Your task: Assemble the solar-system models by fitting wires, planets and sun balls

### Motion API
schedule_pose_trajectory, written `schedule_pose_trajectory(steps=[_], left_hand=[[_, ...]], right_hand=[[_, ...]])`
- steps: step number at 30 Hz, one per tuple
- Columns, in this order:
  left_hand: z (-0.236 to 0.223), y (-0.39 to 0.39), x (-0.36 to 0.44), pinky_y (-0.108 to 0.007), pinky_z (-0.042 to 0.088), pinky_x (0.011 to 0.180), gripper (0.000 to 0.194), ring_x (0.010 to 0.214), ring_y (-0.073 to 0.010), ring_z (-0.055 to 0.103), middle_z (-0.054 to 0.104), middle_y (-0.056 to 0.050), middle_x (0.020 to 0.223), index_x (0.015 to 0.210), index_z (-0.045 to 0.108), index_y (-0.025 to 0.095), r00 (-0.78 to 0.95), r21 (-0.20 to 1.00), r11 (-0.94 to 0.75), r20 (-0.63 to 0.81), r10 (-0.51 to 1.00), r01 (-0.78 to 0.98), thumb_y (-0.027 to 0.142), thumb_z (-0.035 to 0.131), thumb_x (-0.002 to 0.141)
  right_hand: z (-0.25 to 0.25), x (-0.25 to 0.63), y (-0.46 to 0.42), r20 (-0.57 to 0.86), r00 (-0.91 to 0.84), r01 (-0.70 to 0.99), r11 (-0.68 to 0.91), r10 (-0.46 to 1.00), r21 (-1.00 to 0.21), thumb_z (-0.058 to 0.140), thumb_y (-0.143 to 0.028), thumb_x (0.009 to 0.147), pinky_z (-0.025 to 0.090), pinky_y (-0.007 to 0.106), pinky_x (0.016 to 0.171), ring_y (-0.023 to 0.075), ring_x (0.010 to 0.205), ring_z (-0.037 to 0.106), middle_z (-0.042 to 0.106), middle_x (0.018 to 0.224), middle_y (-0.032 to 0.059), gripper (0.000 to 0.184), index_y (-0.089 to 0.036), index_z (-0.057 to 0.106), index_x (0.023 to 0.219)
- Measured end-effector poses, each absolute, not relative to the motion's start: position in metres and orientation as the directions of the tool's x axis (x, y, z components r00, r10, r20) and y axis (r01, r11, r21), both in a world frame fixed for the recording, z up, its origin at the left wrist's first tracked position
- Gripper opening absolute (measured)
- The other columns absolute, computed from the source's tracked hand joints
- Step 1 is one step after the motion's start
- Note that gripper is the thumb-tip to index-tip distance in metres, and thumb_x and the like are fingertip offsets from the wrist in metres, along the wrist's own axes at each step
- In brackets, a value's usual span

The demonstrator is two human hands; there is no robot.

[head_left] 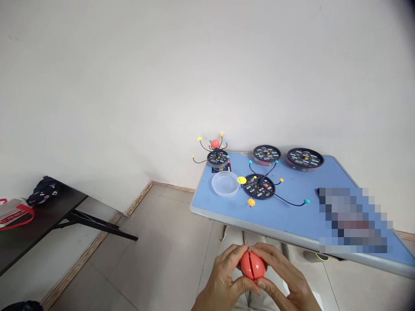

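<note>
Between my two hands is a glossy red plastic ball (pixel 256 267) with a dark gap running down its middle between two halves. My left hand (pixel 223 276) grips its left side, thumb below and fingers above. My right hand (pixel 282 272) closes round the right side in the same way; both thumbs meet at the bottom. I hold it over my lap, just off the table's front edge. On the table beyond stands a planet model (pixel 259 185) with a black round base and curved black arms carrying yellow, orange and teal balls; no large red ball shows on it.
A blue table (pixel 227 211) carries a second planet model (pixel 218 157) topped by a red ball, a clear round lid (pixel 226 184) and two round black-rimmed containers (pixel 266 154). A blurred-out object lies at right. Left is a dark table (pixel 48 211) with bags.
</note>
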State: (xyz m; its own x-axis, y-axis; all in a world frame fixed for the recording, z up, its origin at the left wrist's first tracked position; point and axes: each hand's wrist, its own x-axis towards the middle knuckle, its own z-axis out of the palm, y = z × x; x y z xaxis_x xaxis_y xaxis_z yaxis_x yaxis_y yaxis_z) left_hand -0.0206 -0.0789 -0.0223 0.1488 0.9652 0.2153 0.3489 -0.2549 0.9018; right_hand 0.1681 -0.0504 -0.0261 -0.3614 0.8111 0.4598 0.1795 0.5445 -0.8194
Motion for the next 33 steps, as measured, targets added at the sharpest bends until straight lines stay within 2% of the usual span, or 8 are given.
schedule_pose_trajectory(steps=[4,9,13,17,23,27,29,33], left_hand=[[-0.032,-0.082,-0.024,-0.034,0.057,0.081,0.064,0.087,-0.0206,0.063,0.066,-0.008,0.105,0.141,0.051,0.028,0.161,0.85,-0.33,0.289,0.944,0.411,0.05,0.069,0.084],[-0.035,-0.083,-0.029,-0.035,0.056,0.083,0.069,0.09,-0.0216,0.063,0.066,-0.009,0.108,0.145,0.047,0.03,0.195,0.813,-0.369,0.313,0.929,0.451,0.052,0.068,0.083],[-0.031,-0.082,-0.028,-0.033,0.055,0.08,0.068,0.086,-0.0202,0.061,0.064,-0.008,0.102,0.147,0.044,0.03,0.211,0.826,-0.386,0.326,0.921,0.41,0.051,0.065,0.086],[-0.024,-0.079,-0.024,-0.03,0.053,0.075,0.061,0.079,-0.0178,0.057,0.063,-0.006,0.095,0.146,0.045,0.03,0.221,0.859,-0.421,0.367,0.903,0.292,0.05,0.059,0.09],[-0.013,-0.081,-0.017,-0.029,0.052,0.075,0.054,0.08,-0.0176,0.061,0.067,-0.01,0.101,0.138,0.057,0.024,0.165,0.972,-0.232,0.224,0.96,0.032,0.054,0.053,0.094],[-0.012,-0.08,-0.013,-0.024,0.048,0.056,0.059,0.058,-0.0118,0.055,0.063,-0.004,0.077,0.13,0.064,0.018,0.147,0.986,-0.061,0.084,0.986,-0.153,0.061,0.053,0.091],[-0.015,-0.079,-0.012,-0.022,0.045,0.051,0.062,0.051,-0.01,0.051,0.057,-0.001,0.066,0.127,0.065,0.015,0.145,0.98,-0.019,0.048,0.988,-0.198,0.063,0.054,0.089],[-0.021,-0.078,-0.009,-0.022,0.043,0.05,0.063,0.049,-0.0096,0.047,0.053,0.001,0.06,0.127,0.063,0.011,0.112,0.988,-0.014,0.032,0.993,-0.156,0.061,0.053,0.091]], right_hand=[[-0.011,0.165,-0.048,0.467,-0.366,0.182,0.554,0.805,-0.812,0.06,-0.046,0.094,0.06,0.025,0.081,0.0223,0.105,0.07,0.07,0.118,0.0054,0.038,-0.035,0.061,0.13],[-0.004,0.162,-0.047,0.459,-0.376,0.171,0.547,0.805,-0.819,0.058,-0.047,0.094,0.06,0.023,0.08,0.0212,0.104,0.07,0.071,0.116,0.0036,0.037,-0.037,0.06,0.13],[-0.005,0.162,-0.049,0.468,-0.4,0.167,0.565,0.788,-0.808,0.056,-0.045,0.096,0.06,0.025,0.08,0.0213,0.102,0.07,0.07,0.116,0.0054,0.038,-0.035,0.059,0.133],[-0.002,0.162,-0.049,0.507,-0.413,0.184,0.614,0.757,-0.767,0.055,-0.044,0.097,0.06,0.025,0.079,0.0209,0.097,0.071,0.069,0.112,0.0073,0.038,-0.031,0.059,0.132],[0.0,0.159,-0.048,0.62,-0.401,0.236,0.73,0.674,-0.642,0.053,-0.039,0.099,0.059,0.023,0.079,0.0192,0.097,0.07,0.069,0.112,0.0104,0.041,-0.025,0.051,0.138],[-0.001,0.164,-0.049,0.596,-0.499,0.296,0.77,0.629,-0.565,0.05,-0.039,0.1,0.058,0.024,0.082,0.0201,0.104,0.068,0.065,0.119,0.0126,0.046,-0.024,0.044,0.144],[-0.001,0.166,-0.049,0.574,-0.541,0.304,0.779,0.615,-0.548,0.047,-0.033,0.102,0.058,0.025,0.082,0.0205,0.106,0.067,0.064,0.12,0.0127,0.041,-0.025,0.045,0.142],[-0.001,0.163,-0.048,0.531,-0.554,0.273,0.743,0.641,-0.611,0.041,-0.025,0.103,0.059,0.027,0.077,0.0197,0.093,0.069,0.066,0.102,0.0093,0.04,-0.025,0.04,0.143]])
